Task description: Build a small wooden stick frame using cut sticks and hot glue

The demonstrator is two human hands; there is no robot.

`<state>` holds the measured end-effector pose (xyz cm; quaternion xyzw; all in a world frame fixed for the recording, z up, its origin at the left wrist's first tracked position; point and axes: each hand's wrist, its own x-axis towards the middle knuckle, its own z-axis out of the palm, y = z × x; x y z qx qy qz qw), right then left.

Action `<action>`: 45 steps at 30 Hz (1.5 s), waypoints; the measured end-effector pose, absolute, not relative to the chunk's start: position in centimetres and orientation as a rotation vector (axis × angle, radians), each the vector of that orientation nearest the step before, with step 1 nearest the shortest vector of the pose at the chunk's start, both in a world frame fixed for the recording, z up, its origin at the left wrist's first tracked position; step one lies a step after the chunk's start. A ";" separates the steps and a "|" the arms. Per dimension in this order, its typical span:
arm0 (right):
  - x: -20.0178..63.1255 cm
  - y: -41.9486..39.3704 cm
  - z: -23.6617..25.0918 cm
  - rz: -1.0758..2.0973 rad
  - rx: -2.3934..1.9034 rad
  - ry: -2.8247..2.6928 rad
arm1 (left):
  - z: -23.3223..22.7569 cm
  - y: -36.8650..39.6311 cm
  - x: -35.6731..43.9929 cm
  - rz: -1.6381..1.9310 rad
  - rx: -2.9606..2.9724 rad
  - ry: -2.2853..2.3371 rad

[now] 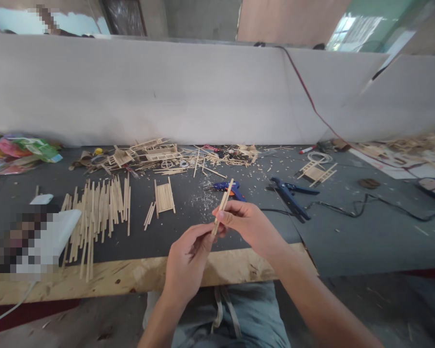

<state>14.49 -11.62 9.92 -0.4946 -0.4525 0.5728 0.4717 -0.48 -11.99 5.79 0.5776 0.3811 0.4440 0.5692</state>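
Slanting over the dark tabletop (141, 246), thin wooden sticks (226, 195), perhaps two or three, are pinched between thumb and fingers of the right hand (250, 224) and, lower down, of the left hand (186, 256). A blue glue gun (222, 185) lies just beyond; leftward lie a slatted panel (165, 197) and loose sticks (105, 205).

The bench (145, 247) has a dark grey top and a bare wooden strip (145, 273) along its near edge. At the left, loose wooden sticks (94, 208) lie side by side, some ends over the strip. To their right are short sticks (150, 216), a slatted panel (165, 196), a blue glue gun (226, 185) and a dark blue hand tool (288, 195). Stick pieces and frames (163, 153) heap along the far side; bright packets (18, 149) lie far left, a white sheet (379, 165) far right.
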 end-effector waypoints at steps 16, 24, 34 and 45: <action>14.4 -11.6 9.7 1.235 -1.466 -1.534 | 6.6 -10.2 -0.3 0.686 1.208 0.739; 14.6 -11.5 9.1 1.394 -1.339 -1.306 | 6.2 -10.2 -0.5 0.718 1.224 0.786; 15.0 -11.2 10.3 1.217 -1.445 -1.385 | 7.2 -10.7 -0.4 0.601 1.144 0.725; 14.9 -11.3 10.4 1.287 -1.417 -1.348 | 8.2 -10.7 -0.2 0.611 1.060 0.785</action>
